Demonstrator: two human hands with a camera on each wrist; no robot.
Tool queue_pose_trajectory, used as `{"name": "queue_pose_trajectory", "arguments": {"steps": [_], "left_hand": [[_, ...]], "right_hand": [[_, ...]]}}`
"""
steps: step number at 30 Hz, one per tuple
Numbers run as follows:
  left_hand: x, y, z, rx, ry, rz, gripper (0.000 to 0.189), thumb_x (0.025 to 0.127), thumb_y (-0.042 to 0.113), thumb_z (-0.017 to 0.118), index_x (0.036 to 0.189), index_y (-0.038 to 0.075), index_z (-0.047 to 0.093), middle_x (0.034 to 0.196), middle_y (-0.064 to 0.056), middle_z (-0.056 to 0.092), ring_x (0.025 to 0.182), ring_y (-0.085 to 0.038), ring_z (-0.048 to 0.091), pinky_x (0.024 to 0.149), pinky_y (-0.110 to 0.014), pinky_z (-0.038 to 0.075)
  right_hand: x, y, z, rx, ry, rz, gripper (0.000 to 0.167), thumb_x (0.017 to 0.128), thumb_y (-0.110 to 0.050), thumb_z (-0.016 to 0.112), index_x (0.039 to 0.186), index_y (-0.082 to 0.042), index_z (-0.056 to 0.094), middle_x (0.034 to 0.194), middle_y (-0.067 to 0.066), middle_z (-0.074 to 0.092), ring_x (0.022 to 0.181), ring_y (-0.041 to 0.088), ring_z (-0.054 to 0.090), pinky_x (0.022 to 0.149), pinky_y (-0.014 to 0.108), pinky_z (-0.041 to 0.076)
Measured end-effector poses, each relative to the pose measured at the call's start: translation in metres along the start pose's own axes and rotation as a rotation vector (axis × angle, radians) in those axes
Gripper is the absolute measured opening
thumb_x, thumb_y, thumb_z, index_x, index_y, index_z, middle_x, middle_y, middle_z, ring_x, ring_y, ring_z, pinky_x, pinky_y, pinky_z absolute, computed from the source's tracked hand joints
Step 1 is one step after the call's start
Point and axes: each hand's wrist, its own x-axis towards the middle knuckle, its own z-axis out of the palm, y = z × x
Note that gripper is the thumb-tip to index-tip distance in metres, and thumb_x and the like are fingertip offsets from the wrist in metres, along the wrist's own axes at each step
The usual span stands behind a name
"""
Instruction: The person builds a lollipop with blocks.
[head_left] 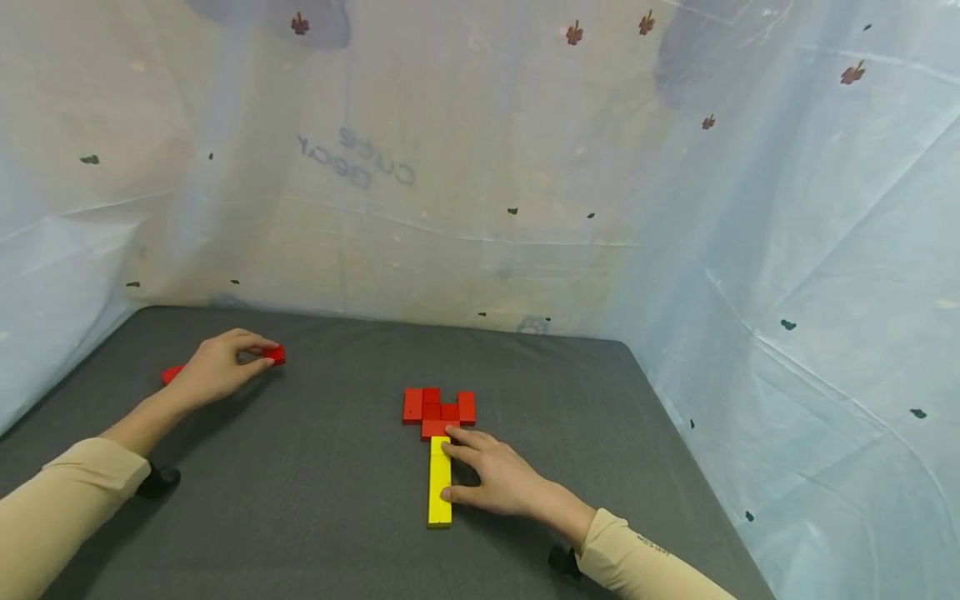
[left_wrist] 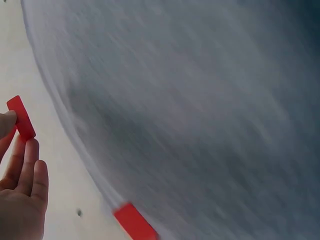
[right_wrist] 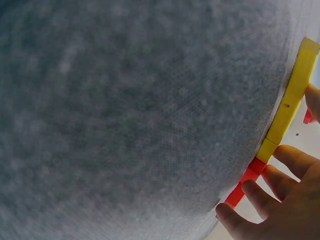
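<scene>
My left hand is raised at the far left of the table and pinches a small red block between thumb and fingers. The left wrist view shows that red block gripped at its side. Near the middle, my right hand lies beside a yellow strip, made of a long block and a short one end to end. Its thumb and a finger touch the strip's right side, while another fingertip reaches the red block just beyond. The fingers are spread in the right wrist view, along the yellow strip.
Several red blocks lie together beyond the yellow strip, with a notch at their far side. Another red block lies partly hidden behind my left wrist. A dark cloth covers the table; pale plastic sheeting hangs behind and beside it.
</scene>
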Motion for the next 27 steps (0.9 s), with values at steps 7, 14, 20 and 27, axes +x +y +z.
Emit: {"name": "queue_pose_trajectory", "arguments": {"steps": [7, 14, 20, 27], "left_hand": [[0.011, 0.029, 0.014, -0.057, 0.026, 0.035, 0.029, 0.101, 0.018, 0.071, 0.126, 0.004, 0.073, 0.125, -0.019, 0.063, 0.110, -0.039, 0.064, 0.089, -0.061, 0.052], [0.023, 0.055, 0.026, -0.104, 0.016, 0.064, 0.028, 0.101, 0.015, 0.071, 0.126, 0.005, 0.073, 0.126, -0.017, 0.063, 0.111, -0.039, 0.063, 0.090, -0.057, 0.052], [0.035, 0.074, 0.040, -0.134, 0.006, 0.094, 0.028, 0.100, 0.016, 0.073, 0.126, 0.006, 0.073, 0.125, -0.017, 0.064, 0.110, -0.037, 0.064, 0.090, -0.056, 0.053], [0.047, 0.098, 0.057, -0.161, -0.016, 0.127, 0.027, 0.098, 0.015, 0.075, 0.123, 0.006, 0.074, 0.123, -0.014, 0.064, 0.108, -0.035, 0.064, 0.089, -0.053, 0.053]], "right_hand": [[-0.001, 0.000, 0.000, 0.003, -0.001, 0.003, 0.073, 0.098, -0.053, 0.068, 0.159, -0.017, 0.046, 0.170, -0.002, 0.029, 0.152, 0.027, 0.036, 0.116, 0.058, 0.037], [-0.001, 0.000, -0.001, -0.002, 0.001, 0.004, 0.072, 0.099, -0.051, 0.068, 0.159, -0.017, 0.046, 0.170, -0.002, 0.029, 0.152, 0.027, 0.036, 0.116, 0.058, 0.037], [0.000, -0.001, -0.002, -0.008, -0.008, 0.015, 0.073, 0.098, -0.054, 0.067, 0.159, -0.019, 0.046, 0.170, -0.003, 0.029, 0.152, 0.026, 0.035, 0.116, 0.058, 0.037], [0.000, -0.001, -0.001, -0.010, -0.006, 0.014, 0.074, 0.098, -0.054, 0.067, 0.159, -0.019, 0.046, 0.170, -0.003, 0.029, 0.152, 0.026, 0.035, 0.117, 0.057, 0.037]]}}
